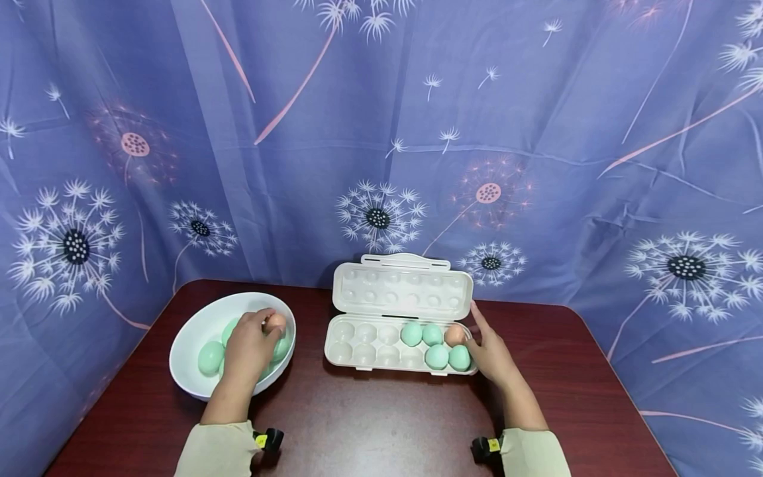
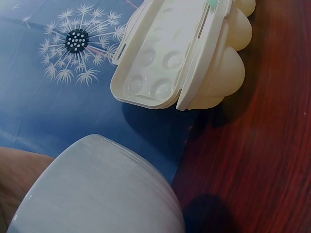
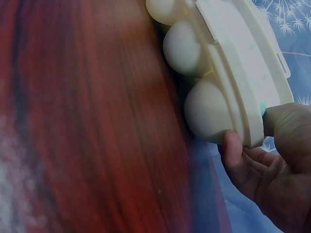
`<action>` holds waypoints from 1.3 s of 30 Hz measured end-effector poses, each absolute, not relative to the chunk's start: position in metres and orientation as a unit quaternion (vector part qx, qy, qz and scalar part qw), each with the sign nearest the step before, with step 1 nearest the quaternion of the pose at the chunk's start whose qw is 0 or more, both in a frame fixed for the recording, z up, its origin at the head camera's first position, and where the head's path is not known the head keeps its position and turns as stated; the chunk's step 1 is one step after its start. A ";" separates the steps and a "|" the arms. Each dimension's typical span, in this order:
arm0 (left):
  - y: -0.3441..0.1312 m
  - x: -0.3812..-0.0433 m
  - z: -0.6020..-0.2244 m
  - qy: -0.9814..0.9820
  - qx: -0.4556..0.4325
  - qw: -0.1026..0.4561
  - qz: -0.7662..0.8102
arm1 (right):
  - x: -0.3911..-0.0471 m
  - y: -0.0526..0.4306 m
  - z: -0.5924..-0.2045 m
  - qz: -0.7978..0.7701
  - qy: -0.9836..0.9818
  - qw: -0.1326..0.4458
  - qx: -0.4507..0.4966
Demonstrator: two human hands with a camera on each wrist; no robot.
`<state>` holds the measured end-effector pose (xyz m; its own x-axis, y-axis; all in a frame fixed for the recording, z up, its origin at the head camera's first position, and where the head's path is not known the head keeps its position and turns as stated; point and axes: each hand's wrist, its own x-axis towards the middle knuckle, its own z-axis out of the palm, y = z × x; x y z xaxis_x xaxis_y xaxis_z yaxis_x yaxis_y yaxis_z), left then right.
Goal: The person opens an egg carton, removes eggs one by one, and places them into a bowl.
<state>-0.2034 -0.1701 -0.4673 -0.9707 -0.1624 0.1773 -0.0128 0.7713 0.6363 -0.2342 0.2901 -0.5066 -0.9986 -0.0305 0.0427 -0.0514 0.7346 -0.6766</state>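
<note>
My left hand (image 1: 247, 348) is inside the white bowl (image 1: 186, 348) at the left, its fingers and thumb pinching a brown egg (image 1: 275, 323). Several pale green eggs (image 1: 210, 358) lie around and under that hand, some hidden by it. In the middle stands a cream plastic egg carton (image 1: 375, 368) with its lid (image 1: 411, 295) raised. Its right part holds several green eggs (image 1: 437, 357) and a brown egg (image 1: 455, 334); the cups at its left hold none. With fingers curled at its edge, my right hand (image 3: 286, 170) grips the carton's right end.
Bowl and carton stand on a dark red wooden table (image 1: 369, 430), a strip of tabletop between them. Behind the table hangs a blue curtain (image 1: 310, 199) with dandelion prints, close to the raised lid.
</note>
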 end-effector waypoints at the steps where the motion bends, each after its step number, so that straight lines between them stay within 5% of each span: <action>1: -0.170 -0.203 -0.467 -0.935 0.045 0.109 -0.333 | -0.234 0.290 -0.507 0.362 -0.932 0.015 0.022; 39: -0.166 -0.199 -0.467 -0.954 0.012 0.079 -0.289 | -0.234 0.290 -0.506 0.365 -0.931 0.018 0.022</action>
